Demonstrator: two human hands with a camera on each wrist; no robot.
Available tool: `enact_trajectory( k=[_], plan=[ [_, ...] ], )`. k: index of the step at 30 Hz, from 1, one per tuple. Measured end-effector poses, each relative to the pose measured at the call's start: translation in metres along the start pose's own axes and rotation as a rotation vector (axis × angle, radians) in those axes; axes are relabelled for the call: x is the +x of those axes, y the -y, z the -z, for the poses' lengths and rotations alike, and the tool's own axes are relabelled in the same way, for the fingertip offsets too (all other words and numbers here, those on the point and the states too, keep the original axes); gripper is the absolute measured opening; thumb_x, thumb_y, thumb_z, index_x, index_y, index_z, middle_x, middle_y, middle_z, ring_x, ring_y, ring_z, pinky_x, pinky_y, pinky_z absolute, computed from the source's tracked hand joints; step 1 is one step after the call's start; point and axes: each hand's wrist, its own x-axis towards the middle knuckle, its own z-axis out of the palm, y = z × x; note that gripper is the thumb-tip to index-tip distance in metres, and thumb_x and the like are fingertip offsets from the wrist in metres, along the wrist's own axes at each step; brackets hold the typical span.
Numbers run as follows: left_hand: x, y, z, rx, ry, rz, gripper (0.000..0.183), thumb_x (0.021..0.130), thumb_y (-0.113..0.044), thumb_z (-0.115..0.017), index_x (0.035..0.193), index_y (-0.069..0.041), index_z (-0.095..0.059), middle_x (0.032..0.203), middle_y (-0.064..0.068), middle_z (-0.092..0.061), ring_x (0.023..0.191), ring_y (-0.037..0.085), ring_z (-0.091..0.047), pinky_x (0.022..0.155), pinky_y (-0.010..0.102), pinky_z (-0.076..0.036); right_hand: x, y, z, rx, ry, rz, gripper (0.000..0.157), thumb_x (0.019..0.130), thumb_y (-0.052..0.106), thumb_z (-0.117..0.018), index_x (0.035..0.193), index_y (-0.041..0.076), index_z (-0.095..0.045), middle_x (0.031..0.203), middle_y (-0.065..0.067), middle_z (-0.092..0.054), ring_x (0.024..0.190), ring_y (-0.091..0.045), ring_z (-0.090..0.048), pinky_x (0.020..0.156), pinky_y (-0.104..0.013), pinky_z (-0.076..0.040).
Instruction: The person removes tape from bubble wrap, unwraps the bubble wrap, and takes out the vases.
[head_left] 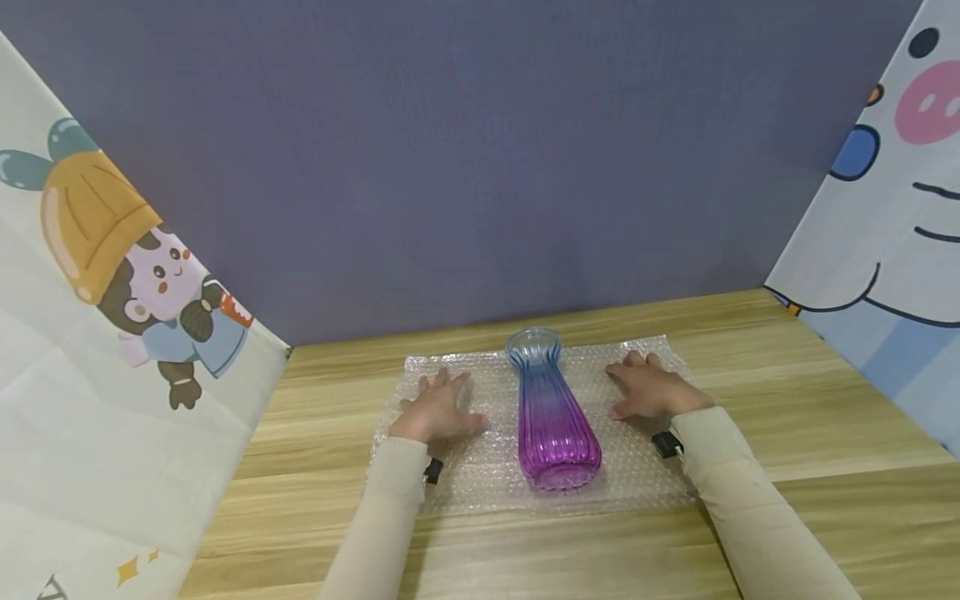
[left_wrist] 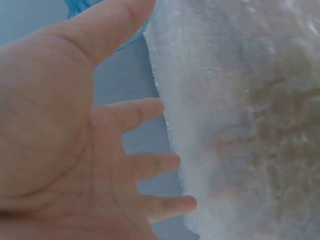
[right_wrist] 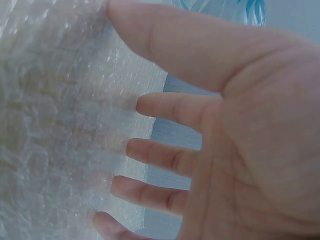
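Observation:
A ribbed glass vase [head_left: 553, 408], blue at the flared mouth and purple toward the base, lies on its side on a sheet of bubble wrap [head_left: 487, 467]. Its mouth points to the back wall. To the left of the vase, my left hand [head_left: 438, 410] has its fingers spread, fingertips right at the bubble wrap [left_wrist: 240, 120] in the left wrist view. My right hand [head_left: 651, 390] is on the other side, fingers apart and fingertips against the bubble wrap [right_wrist: 60, 115] in the right wrist view. Neither hand touches the vase.
The wooden table [head_left: 315, 467] extends around the sheet. A plain grey-purple wall panel [head_left: 480, 167] closes off the back. Printed cloths with cartoon figures stand at the left [head_left: 45, 350] and right [head_left: 900, 275]. A small black device [head_left: 666, 444] sits at the right cuff.

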Motion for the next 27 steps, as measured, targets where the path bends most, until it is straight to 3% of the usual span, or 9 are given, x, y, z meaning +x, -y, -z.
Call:
enact_trajectory(
  k=[9, 27],
  plan=[
    [0.0077, 0.0033, -0.0075, 0.053, 0.004, 0.017, 0.109, 0.078, -0.057, -0.082, 0.164, -0.025, -0.024, 0.171, 0.020, -0.006, 0.153, 0.058, -0.002, 0.107, 0.089, -0.006, 0.0014, -0.0022, -0.0005, -0.002, -0.004, 0.006, 0.081, 0.084, 0.033, -0.082, 0.149, -0.001, -0.048, 0.143, -0.032, -0.045, 0.126, -0.054, -0.040, 0.094, -0.073, -0.050],
    [0.0047, -0.0008, -0.0087, 0.128, 0.018, 0.035, 0.104, 0.078, -0.062, -0.079, 0.162, -0.025, -0.030, 0.171, 0.023, -0.007, 0.152, 0.059, -0.006, 0.106, 0.090, -0.011, 0.0007, -0.0022, -0.0013, 0.007, -0.003, 0.003, 0.081, 0.083, 0.035, -0.083, 0.148, 0.000, -0.049, 0.143, -0.030, -0.046, 0.124, -0.051, -0.041, 0.092, -0.073, -0.050]
  ],
)
